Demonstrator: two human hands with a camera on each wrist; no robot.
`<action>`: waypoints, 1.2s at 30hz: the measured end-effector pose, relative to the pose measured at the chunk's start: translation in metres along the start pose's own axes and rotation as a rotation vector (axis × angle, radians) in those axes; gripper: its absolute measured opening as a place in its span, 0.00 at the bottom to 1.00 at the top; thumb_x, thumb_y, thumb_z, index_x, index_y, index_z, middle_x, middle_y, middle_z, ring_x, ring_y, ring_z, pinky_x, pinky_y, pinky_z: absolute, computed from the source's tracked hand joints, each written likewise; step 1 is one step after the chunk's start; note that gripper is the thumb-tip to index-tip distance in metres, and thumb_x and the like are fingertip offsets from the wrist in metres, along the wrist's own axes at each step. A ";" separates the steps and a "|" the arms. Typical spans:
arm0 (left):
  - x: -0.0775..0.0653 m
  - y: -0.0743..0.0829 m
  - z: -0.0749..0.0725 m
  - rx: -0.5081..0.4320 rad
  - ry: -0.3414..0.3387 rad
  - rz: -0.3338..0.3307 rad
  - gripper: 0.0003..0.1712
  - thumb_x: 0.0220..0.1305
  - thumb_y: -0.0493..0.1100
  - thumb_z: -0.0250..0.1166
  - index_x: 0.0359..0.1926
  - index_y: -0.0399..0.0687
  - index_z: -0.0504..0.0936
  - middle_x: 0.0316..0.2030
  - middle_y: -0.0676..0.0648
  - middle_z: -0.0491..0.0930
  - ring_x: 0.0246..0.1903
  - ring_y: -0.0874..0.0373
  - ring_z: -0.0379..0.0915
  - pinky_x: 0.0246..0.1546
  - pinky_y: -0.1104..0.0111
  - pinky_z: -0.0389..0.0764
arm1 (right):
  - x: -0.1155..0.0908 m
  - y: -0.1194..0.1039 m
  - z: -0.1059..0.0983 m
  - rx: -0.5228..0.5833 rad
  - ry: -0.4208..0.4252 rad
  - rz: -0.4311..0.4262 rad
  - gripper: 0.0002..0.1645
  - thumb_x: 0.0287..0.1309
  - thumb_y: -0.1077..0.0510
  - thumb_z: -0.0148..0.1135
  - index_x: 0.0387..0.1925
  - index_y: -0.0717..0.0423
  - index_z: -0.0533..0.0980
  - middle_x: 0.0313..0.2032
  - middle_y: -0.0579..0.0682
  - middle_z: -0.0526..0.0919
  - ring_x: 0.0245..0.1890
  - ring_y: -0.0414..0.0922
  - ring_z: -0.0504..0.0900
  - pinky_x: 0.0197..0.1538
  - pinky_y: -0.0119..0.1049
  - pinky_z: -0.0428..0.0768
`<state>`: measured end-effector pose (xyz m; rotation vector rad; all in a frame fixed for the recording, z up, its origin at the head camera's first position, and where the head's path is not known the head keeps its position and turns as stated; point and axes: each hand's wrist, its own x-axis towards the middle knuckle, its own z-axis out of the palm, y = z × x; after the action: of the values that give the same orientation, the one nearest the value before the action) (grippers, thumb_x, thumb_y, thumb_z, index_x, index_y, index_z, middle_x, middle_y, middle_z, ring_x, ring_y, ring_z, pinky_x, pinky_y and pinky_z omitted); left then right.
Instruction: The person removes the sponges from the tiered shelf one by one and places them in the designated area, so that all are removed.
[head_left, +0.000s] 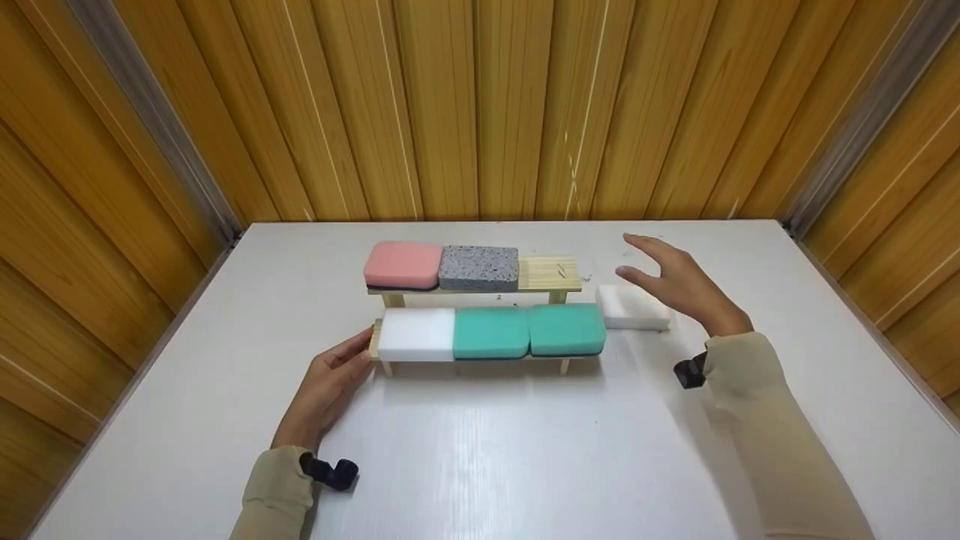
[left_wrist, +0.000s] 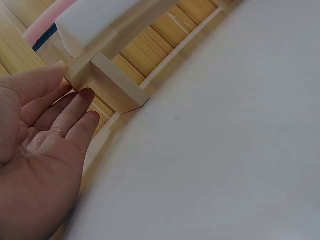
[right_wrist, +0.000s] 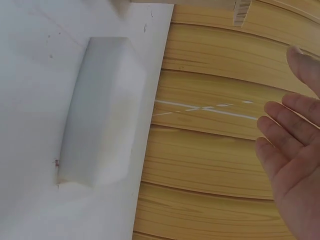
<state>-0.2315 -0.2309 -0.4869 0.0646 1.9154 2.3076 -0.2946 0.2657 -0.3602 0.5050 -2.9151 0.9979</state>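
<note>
My left hand (head_left: 330, 382) pinches the left end of the front wooden stand (head_left: 374, 341). In the left wrist view the thumb (left_wrist: 47, 77) lies at the board's edge, with the other fingers below it. On this stand sit a white sponge (head_left: 416, 334) and two green sponges, one in the middle (head_left: 491, 332) and one at the right (head_left: 568, 328). My right hand (head_left: 682, 285) hovers with fingers apart and nothing in them. Below and left of it, another white sponge (head_left: 630, 309) lies on the table, partly behind the right green sponge.
Behind stands a second wooden stand (head_left: 550, 273), bearing a pink sponge (head_left: 403, 264) and a grey speckled block (head_left: 480, 268); its right end is bare. The white table (head_left: 480, 465) meets wood-patterned walls (head_left: 495, 112) at the back and sides.
</note>
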 end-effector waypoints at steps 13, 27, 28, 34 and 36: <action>0.001 0.001 -0.001 0.019 -0.004 -0.003 0.33 0.65 0.39 0.63 0.69 0.41 0.64 0.71 0.47 0.60 0.71 0.55 0.55 0.64 0.77 0.69 | 0.010 -0.025 0.004 0.026 -0.037 -0.048 0.44 0.63 0.37 0.56 0.72 0.53 0.57 0.72 0.56 0.60 0.72 0.58 0.56 0.73 0.58 0.57; 0.001 0.000 -0.001 0.028 0.000 -0.009 0.33 0.66 0.39 0.62 0.70 0.41 0.63 0.71 0.46 0.60 0.71 0.55 0.55 0.65 0.76 0.68 | 0.025 -0.054 0.013 0.019 -0.116 -0.092 0.45 0.62 0.38 0.58 0.72 0.54 0.57 0.72 0.55 0.59 0.71 0.59 0.59 0.73 0.57 0.60; 0.001 0.000 -0.001 0.035 0.002 -0.008 0.33 0.66 0.39 0.62 0.69 0.41 0.64 0.71 0.46 0.60 0.71 0.55 0.55 0.65 0.76 0.68 | 0.026 -0.057 0.013 0.017 -0.121 -0.090 0.45 0.62 0.38 0.58 0.72 0.54 0.57 0.72 0.55 0.59 0.71 0.59 0.59 0.73 0.57 0.60; 0.001 0.000 -0.001 0.041 0.000 -0.001 0.31 0.67 0.38 0.61 0.69 0.42 0.64 0.71 0.47 0.60 0.71 0.55 0.55 0.65 0.77 0.67 | 0.031 -0.068 0.018 0.009 -0.150 -0.091 0.45 0.62 0.38 0.59 0.73 0.54 0.57 0.72 0.55 0.58 0.71 0.59 0.59 0.73 0.56 0.61; 0.001 0.000 -0.001 0.039 0.000 -0.003 0.31 0.66 0.38 0.61 0.69 0.42 0.64 0.71 0.47 0.60 0.71 0.56 0.55 0.65 0.77 0.67 | 0.032 -0.071 0.020 0.012 -0.161 -0.089 0.46 0.62 0.38 0.59 0.73 0.53 0.56 0.73 0.54 0.58 0.71 0.59 0.59 0.73 0.57 0.60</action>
<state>-0.2325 -0.2313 -0.4872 0.0657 1.9595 2.2689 -0.3012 0.1910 -0.3303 0.7421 -2.9940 1.0093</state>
